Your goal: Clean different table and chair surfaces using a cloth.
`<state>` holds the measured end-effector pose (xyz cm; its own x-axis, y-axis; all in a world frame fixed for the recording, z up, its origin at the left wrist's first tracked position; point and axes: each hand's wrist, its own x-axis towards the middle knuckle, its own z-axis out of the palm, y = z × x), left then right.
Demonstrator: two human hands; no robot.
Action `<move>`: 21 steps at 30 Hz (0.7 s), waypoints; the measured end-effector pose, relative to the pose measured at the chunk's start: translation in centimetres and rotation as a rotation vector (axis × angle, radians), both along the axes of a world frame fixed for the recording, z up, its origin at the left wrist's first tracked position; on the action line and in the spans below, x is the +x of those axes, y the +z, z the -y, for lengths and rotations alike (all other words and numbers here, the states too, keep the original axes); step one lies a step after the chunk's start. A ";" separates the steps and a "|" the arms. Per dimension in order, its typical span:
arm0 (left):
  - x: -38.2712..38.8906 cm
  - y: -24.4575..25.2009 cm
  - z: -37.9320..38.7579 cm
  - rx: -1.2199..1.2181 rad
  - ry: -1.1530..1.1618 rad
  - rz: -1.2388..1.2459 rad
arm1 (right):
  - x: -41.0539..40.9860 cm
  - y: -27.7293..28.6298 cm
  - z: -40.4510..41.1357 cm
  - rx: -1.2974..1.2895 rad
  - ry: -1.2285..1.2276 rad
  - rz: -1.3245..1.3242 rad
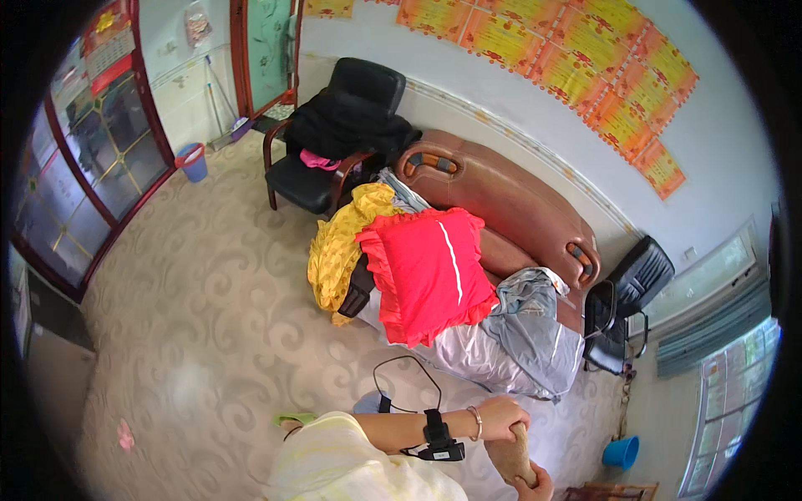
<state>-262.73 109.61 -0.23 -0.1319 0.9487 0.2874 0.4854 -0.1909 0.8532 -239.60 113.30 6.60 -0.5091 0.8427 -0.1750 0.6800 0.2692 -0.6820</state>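
My left hand [501, 418], with a bangle and a black strapped device on its wrist, grips the upper end of a folded beige cloth item [509, 456]. At the bottom edge, my right hand [536, 485] pinches the lower end of the same item, and part of that hand is cut off by the picture's rim. What kind of cloth it is cannot be told. A black cable [407, 358] loops out beside my left forearm. Beyond my arms, a red ruffled cushion [432, 275] lies on the heaped sofa, with yellow patterned fabric [335, 250] at its left.
Grey-blue bedding [532, 332] covers the front of a brown leather sofa [501, 181]. A black armchair [307, 181] piled with dark clothes stands left; another black chair [617, 307] stands right. A blue bucket [620, 452] and a bin [193, 164] sit on the patterned floor [207, 313].
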 end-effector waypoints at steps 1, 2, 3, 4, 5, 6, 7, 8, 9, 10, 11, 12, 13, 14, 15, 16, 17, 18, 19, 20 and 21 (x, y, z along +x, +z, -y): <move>0.1 0.0 1.4 0.003 -0.019 -0.002 | 0.2 -0.4 2.0 0.089 -0.057 0.069; 0.1 0.2 3.0 -0.052 -0.089 -0.027 | 0.1 -1.1 4.0 0.169 -0.113 0.130; -0.1 0.1 4.6 -0.116 -0.158 -0.057 | 0.3 -2.2 6.2 0.153 -0.131 0.115; -0.3 -0.3 6.0 -0.129 -0.175 -0.073 | 0.7 -3.3 8.3 0.156 -0.191 0.120; -0.7 -0.7 7.8 -0.059 -0.203 -0.146 | 0.4 -4.5 10.6 0.141 -0.246 0.116; -0.6 -1.2 9.8 0.009 -0.241 -0.185 | 0.2 -4.9 13.1 0.105 -0.263 0.124; -0.7 -1.6 11.7 -0.024 -0.265 -0.179 | 0.0 -5.4 15.4 0.133 -0.286 0.204; -1.4 -1.4 13.8 0.001 -0.280 -0.139 | -0.6 -5.5 17.5 0.166 -0.297 0.271; -2.0 -1.2 15.4 0.040 -0.305 -0.090 | -0.8 -5.4 19.6 0.146 -0.316 0.274; -2.7 -0.9 17.0 0.077 -0.328 -0.041 | -1.0 -5.1 21.6 0.164 -0.291 0.153; -3.4 -0.2 18.4 0.076 -0.344 -0.039 | -1.2 -4.6 23.3 0.202 -0.261 0.032; -4.2 0.6 19.3 -0.046 -0.413 -0.021 | -2.3 -3.2 25.0 0.207 -0.281 0.039; -4.9 1.3 20.3 -0.171 -0.479 -0.005 | -3.6 -1.3 26.6 0.017 -0.336 -0.071; -5.5 1.8 21.1 -0.164 -0.488 0.001 | -4.9 0.5 27.8 -0.171 -0.381 -0.181; -6.2 2.1 21.8 -0.165 -0.507 0.095 | -6.1 1.4 28.8 -0.170 -0.389 -0.177; -7.1 2.4 22.6 -0.167 -0.521 0.189 | -7.4 2.1 29.7 -0.151 -0.441 -0.190; -8.3 2.9 23.3 -0.168 -0.525 0.189 | -8.9 2.7 30.5 -0.132 -0.492 -0.207; -9.7 3.3 24.0 -0.132 -0.517 0.208 | -10.8 3.3 31.2 -0.132 -0.492 -0.206; -11.5 3.7 24.8 -0.097 -0.507 0.227 | -12.9 3.7 31.8 -0.111 -0.508 -0.233; -13.4 3.9 25.5 -0.093 -0.501 0.229 | -15.2 4.4 32.3 -0.087 -0.520 -0.259; -15.5 3.9 26.2 -0.082 -0.480 0.279 | -18.5 5.5 33.0 -0.075 -0.524 -0.275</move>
